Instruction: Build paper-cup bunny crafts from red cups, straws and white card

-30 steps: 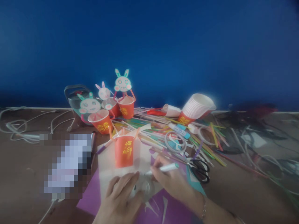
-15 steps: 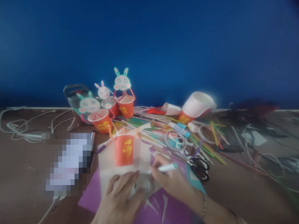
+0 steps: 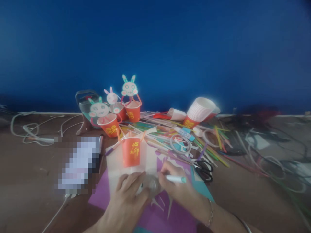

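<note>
My left hand (image 3: 130,194) rests on the white paper (image 3: 114,163), its fingers curled over a clear round object (image 3: 154,185), blurred and partly covered. In my right hand (image 3: 172,184) is a white marker pen (image 3: 175,178) with a teal end, held in a pinch beside that object. The pen's tip is hidden behind the fingers. Just beyond my hands stands an orange-red paper cup (image 3: 131,152) with yellow characters and strips attached to it. Purple paper (image 3: 170,210) with white paper scraps lies underneath.
Paper cups with rabbit faces (image 3: 130,88) stand behind, near a blue wall. Straws and sticks, a clear tape ring (image 3: 180,144), black-handled scissors (image 3: 205,170) and stacked cups (image 3: 200,110) lie to the right. A blurred-out phone (image 3: 80,165) and cables are on the left.
The view has shifted slightly. The marker has turned from slanting up to nearly level, its teal end lower. Both hands stay close to the clear round object.
</note>
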The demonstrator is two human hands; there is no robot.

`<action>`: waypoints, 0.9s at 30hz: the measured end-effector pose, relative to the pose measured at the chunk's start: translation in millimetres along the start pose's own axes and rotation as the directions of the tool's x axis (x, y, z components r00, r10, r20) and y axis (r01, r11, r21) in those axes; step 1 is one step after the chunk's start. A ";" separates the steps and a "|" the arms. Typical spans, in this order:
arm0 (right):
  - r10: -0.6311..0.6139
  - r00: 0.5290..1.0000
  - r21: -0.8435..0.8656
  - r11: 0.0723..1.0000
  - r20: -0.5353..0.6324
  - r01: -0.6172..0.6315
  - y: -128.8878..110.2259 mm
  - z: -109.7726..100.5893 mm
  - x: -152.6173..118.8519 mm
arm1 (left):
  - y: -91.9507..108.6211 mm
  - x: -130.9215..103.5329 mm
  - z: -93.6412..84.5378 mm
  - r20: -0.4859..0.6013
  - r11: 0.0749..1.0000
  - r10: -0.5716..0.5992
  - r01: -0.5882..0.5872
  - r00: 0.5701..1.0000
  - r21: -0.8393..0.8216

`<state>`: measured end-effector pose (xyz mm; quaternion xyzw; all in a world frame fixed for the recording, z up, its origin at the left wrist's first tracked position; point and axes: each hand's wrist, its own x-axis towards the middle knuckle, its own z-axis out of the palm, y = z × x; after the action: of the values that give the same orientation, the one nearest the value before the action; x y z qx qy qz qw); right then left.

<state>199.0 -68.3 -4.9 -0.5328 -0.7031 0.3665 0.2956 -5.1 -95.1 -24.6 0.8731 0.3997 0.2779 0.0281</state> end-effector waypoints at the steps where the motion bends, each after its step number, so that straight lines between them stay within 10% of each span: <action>1: 0.000 1.000 -0.003 1.000 -0.010 0.000 -0.4 1.0 -1.0 | -0.1 0.1 0.1 0.003 1.000 0.007 -0.007 1.000 0.005; 27: 0.036 0.999 -0.035 0.999 -0.014 -0.037 -6.5 11.8 -44.4 | 3.3 5.7 -10.4 0.128 0.999 -0.030 0.034 0.991 -0.026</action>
<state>197.5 -114.6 -7.2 -0.5531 -0.6977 0.3559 0.2839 -5.1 -95.1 -12.3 0.8821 0.4070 0.2266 0.0705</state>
